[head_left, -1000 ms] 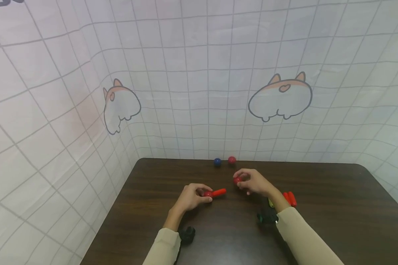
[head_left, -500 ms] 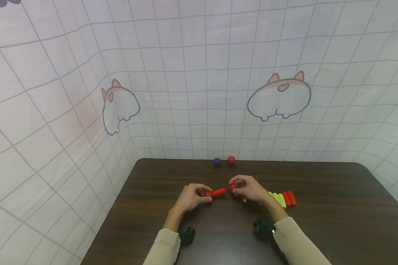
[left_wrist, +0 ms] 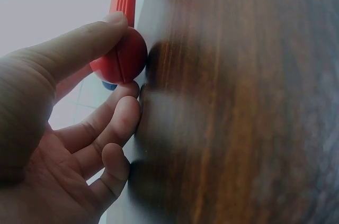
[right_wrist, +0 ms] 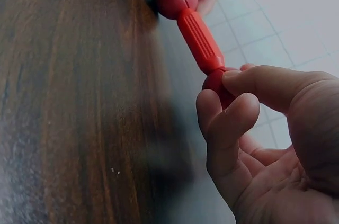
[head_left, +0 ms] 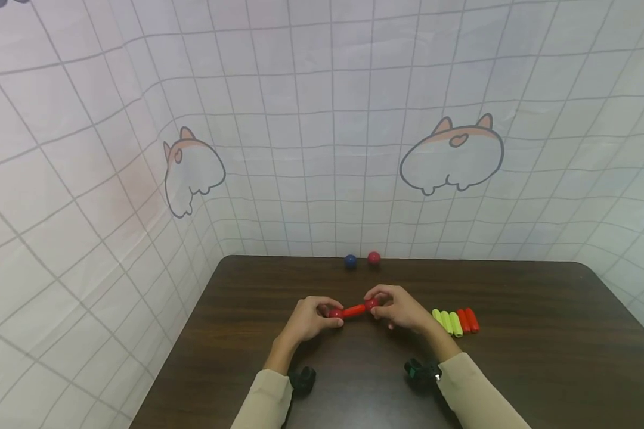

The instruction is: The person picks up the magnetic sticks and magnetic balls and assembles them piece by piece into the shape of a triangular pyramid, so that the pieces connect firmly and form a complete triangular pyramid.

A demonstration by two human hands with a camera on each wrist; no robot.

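My left hand (head_left: 310,319) pinches a dark red ball (left_wrist: 127,57) between thumb and fingers. From that ball a ridged, bright red rod (right_wrist: 199,38) runs toward my right hand (head_left: 399,308). The right thumb and fingertips pinch a second dark red ball (right_wrist: 218,83), which sits right at the rod's other end. Ball, rod and ball lie in one line just above the table, slightly raised toward the right in the head view. Part of each ball is hidden behind the fingers.
On the dark wood table (head_left: 542,345), several yellow-green rods (head_left: 447,322) and two red rods (head_left: 468,320) lie side by side right of my right hand. A blue ball (head_left: 350,261) and another red ball (head_left: 374,258) stand at the back edge, before a gridded cloth (head_left: 322,149).
My right hand has moved left and slightly toward me, bringing its red ball up to the rod's free end. The left hand has stayed in place, holding its ball.
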